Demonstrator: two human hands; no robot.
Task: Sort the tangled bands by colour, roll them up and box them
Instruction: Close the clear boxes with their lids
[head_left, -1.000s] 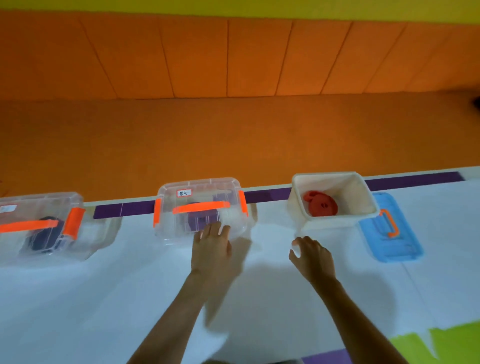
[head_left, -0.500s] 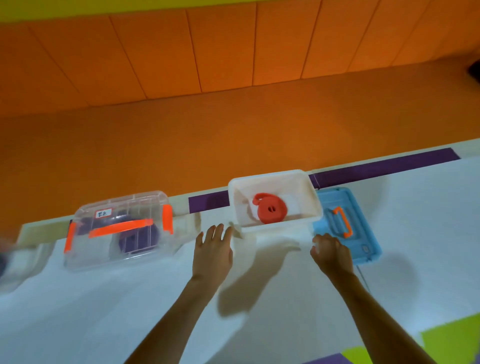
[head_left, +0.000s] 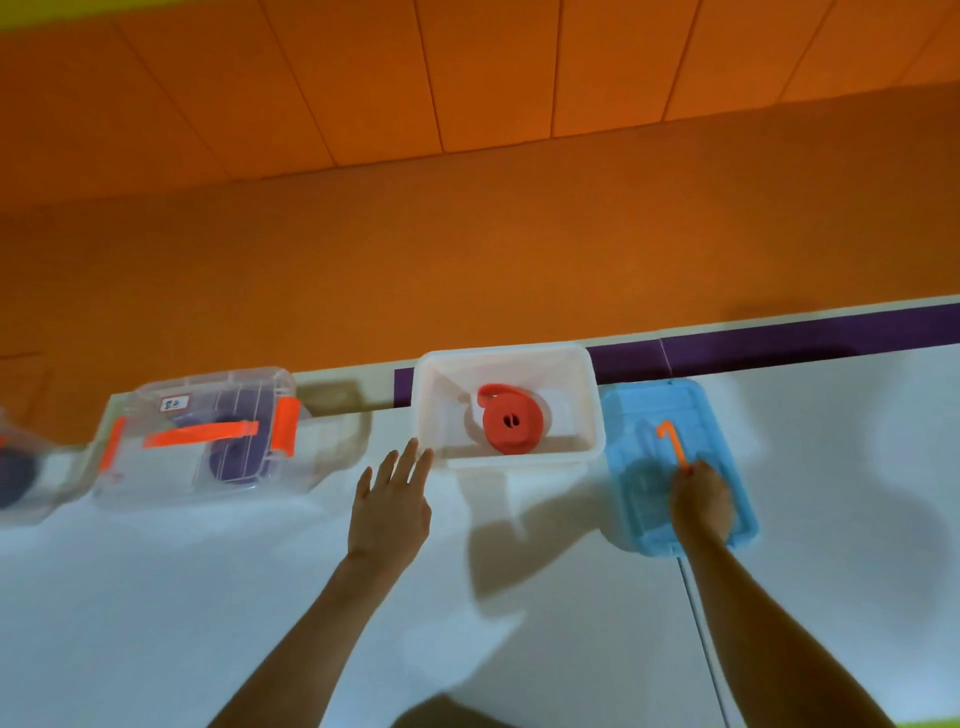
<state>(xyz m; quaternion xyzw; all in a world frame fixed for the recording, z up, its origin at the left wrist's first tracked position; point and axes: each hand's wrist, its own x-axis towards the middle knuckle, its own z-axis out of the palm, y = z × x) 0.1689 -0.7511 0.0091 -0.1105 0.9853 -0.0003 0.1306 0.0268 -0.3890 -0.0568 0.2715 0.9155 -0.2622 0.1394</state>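
A rolled red band (head_left: 511, 426) lies in an open white box (head_left: 592, 405) at the table's far edge. Right of it the blue lid (head_left: 634, 467) lies flat, with an orange handle (head_left: 672, 441) on top. My right hand (head_left: 698, 501) is on the lid and curls round the near end of that handle. My left hand (head_left: 392, 506) is flat with straight fingers, its fingertips at the white box's near left corner. A shut clear box (head_left: 208, 436) with orange clasps holds a purple roll. Another clear box (head_left: 21, 473) with a dark roll is cut off at the left.
The white table (head_left: 260, 597) has a purple strip (head_left: 779, 343) along its far edge. Behind it is an orange floor and wall. A thin seam (head_left: 706, 649) runs down the table by my right forearm.
The view has swung right. My right hand has moved onto the blue lid and taken hold of its orange handle. My left hand has gone from the purple-roll box to the white box's corner.
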